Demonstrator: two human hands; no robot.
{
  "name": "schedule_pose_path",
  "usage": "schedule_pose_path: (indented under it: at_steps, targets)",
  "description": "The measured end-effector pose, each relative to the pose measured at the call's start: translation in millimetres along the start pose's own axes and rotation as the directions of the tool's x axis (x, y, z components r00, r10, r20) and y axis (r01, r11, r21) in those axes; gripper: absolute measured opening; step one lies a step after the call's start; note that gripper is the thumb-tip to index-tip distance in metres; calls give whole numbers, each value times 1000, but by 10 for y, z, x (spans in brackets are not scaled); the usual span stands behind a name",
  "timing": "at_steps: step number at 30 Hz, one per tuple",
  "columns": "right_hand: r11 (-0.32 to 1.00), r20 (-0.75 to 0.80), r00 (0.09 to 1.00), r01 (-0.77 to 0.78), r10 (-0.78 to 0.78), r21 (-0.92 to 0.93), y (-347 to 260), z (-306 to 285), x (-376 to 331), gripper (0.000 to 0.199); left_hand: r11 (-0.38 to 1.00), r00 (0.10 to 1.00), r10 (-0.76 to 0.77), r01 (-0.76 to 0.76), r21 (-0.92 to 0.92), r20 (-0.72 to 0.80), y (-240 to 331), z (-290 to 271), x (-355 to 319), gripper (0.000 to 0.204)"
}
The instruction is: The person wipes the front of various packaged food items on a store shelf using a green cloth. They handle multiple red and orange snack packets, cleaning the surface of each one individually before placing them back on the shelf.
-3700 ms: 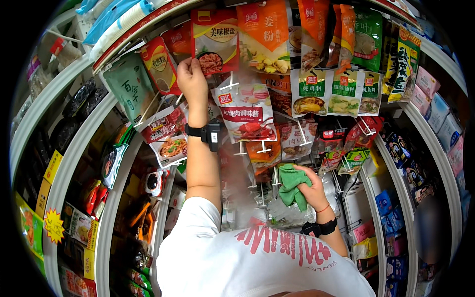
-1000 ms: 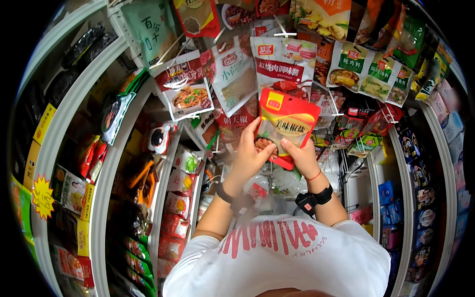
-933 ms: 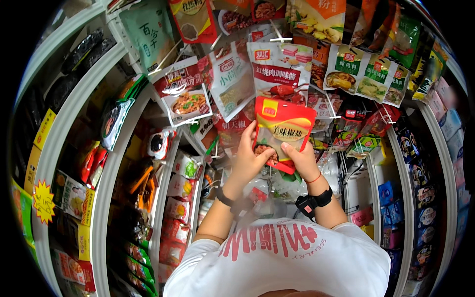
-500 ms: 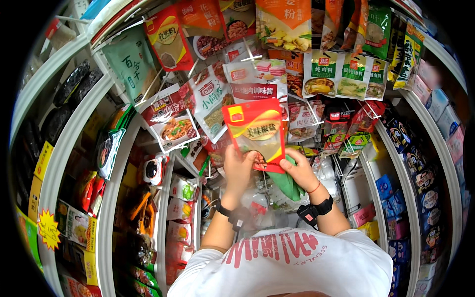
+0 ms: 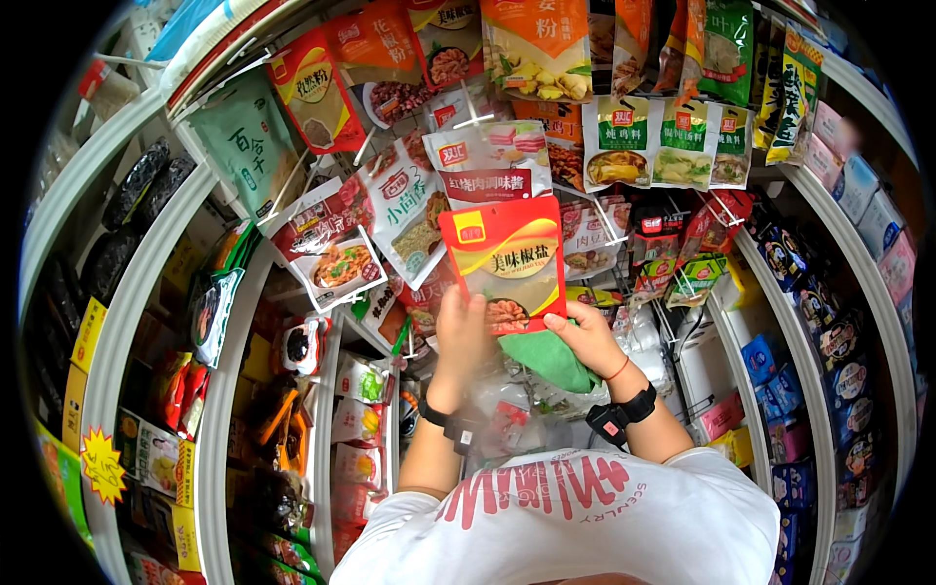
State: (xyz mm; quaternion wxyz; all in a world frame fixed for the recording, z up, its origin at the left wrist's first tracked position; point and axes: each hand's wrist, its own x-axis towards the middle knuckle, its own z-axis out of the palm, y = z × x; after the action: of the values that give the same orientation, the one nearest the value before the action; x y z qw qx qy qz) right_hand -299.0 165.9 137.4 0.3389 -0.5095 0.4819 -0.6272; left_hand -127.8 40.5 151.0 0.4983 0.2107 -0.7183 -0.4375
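A red and yellow seasoning packet (image 5: pixel 512 261) is upright in front of me, its printed face toward me with a window of pale powder. My right hand (image 5: pixel 585 343) grips its lower right corner, thumb on the front. The same hand has a green cloth (image 5: pixel 548 361) hanging below the packet. My left hand (image 5: pixel 458 336) is at the packet's lower left edge; motion smears its fingers, and whether it touches the packet I cannot tell. Behind the packet hangs a white and dark red sauce pouch (image 5: pixel 492 161).
Seasoning pouches hang on metal hooks (image 5: pixel 475 119) ahead, among them an orange pouch (image 5: pixel 536 49) and a tilted white pouch (image 5: pixel 336 263). Curved-looking shelves (image 5: pixel 207 439) with bagged goods stand left. Blue packs (image 5: pixel 760 361) fill shelves on the right.
My left hand has shifted slightly left, off the packet's front. The packet sits a little more upright and faces me more squarely. The cloth spreads wider below it.
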Motion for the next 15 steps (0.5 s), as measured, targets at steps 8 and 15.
schedule_pose_path:
  at_steps: [8,15]
  targets:
    - [994,-111,994,14,-1,113,29,-79,21,27,995,995,97,-97,-13,5,206,-214,318,42]
    - [989,-154,988,50,-28,139,16,-162,29,26,920,950,310,-309,-241,-34,768,-141,1108,65]
